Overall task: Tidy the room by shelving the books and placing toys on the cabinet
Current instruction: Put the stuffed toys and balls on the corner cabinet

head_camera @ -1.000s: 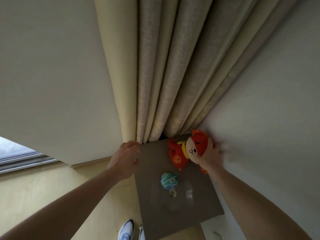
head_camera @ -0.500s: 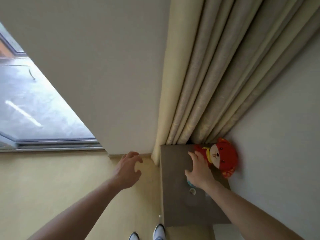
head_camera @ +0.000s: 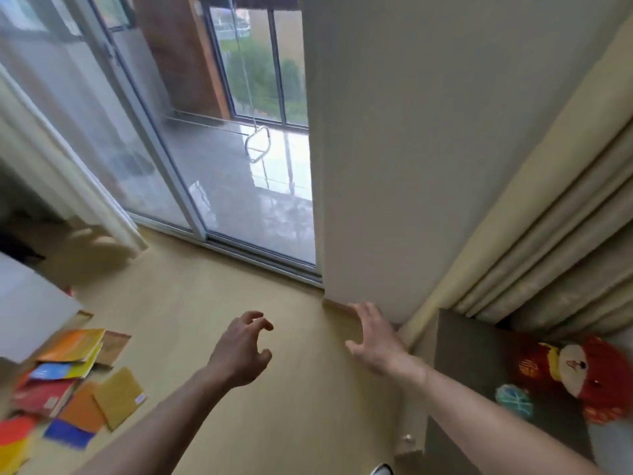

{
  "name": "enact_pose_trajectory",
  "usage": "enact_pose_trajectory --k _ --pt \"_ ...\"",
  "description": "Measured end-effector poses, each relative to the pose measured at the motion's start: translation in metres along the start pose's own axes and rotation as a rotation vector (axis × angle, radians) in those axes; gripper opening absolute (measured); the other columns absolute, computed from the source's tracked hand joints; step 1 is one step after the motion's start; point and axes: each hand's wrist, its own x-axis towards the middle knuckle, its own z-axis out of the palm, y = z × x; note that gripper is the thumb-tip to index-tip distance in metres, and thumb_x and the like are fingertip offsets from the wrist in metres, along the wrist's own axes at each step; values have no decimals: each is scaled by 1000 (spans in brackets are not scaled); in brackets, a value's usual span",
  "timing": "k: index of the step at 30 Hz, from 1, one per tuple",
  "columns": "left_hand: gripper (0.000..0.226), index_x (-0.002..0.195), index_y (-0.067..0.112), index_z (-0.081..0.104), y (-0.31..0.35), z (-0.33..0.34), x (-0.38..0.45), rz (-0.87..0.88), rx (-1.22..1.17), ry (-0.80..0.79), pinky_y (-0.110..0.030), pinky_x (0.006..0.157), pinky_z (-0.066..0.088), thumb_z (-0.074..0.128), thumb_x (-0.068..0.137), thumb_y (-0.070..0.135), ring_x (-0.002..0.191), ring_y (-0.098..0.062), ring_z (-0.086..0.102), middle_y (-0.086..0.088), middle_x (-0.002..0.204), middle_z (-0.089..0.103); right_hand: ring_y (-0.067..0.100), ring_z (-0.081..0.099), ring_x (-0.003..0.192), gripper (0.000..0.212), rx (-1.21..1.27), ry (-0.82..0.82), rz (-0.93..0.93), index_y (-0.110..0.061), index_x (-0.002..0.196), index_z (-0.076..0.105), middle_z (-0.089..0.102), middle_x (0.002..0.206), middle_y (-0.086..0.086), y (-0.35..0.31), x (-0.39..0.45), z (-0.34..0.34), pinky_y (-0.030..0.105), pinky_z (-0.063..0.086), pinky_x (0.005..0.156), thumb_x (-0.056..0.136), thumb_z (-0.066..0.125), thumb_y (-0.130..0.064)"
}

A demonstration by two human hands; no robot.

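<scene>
our left hand (head_camera: 239, 354) and right hand (head_camera: 375, 339) hang empty, fingers loosely spread; blurred books (head_camera: 68, 382) at far left are cut off.

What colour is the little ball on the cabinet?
Teal with orange lines, seen in the head view: ball on cabinet.

Bare floor (head_camera: 212, 303) lies open between the scattered books (head_camera: 68, 382) at left and the cabinet (head_camera: 472, 354) at right. On the cabinet, the plush toy (head_camera: 582, 375) and ball (head_camera: 514, 401) crowd the wall side; curtains (head_camera: 555, 241) hang behind.

Books (head_camera: 68, 382) on floor (head_camera: 212, 337); toys (head_camera: 579, 375) atop cabinet (head_camera: 472, 354).
</scene>
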Motion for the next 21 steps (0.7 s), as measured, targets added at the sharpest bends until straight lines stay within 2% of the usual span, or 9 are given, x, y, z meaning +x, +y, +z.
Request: enact_pose_trajectory --k 3,8,11,19,21 --pt "49 135 32 58 -67 -22 -49 -67 -33 31 -31 112 40 67 87 28 138 -17 42 10 158 37 24 27 150 76 -5 -14 -59 -23 156 31 19 165 1 -70 -12 32 31 22 123 89 68 -31" --pt "52 138 32 55 -179 -60 -139 -167 -35 104 -32 114 38 67 87 30 141 -16 39 10 158 36 24 32 146 78 -46 -47 -202 -32 154 32 20 164 -3 -193 -40 98 39 32 120 85 67 -39" --pt "54 139 32 55 -238 -81 -188 -244 -34 153 -33 115 38 68 86 32 142 -16 39 10 158 36 23 31 146 76 -74 -85 -311 -30 154 32 21 164 -2 -264 -57 133 35 32 117 87 68 -34" --pt "57 138 31 57 -354 -117 -278 -440 -135 271 -34 113 40 74 83 33 139 -18 41 10 152 39 25 31 146 77 -152 -211 -568 -29 155 30 18 165 0 -408 -62 204 36 34 118 89 69 -36" --pt "57 137 31 57 -365 -122 -288 -460 -133 291 -33 112 40 76 84 35 136 -17 43 10 148 42 26 31 147 77 -161 -227 -597 -29 155 29 18 165 1 -426 -60 213 37 34 118 90 69 -36"
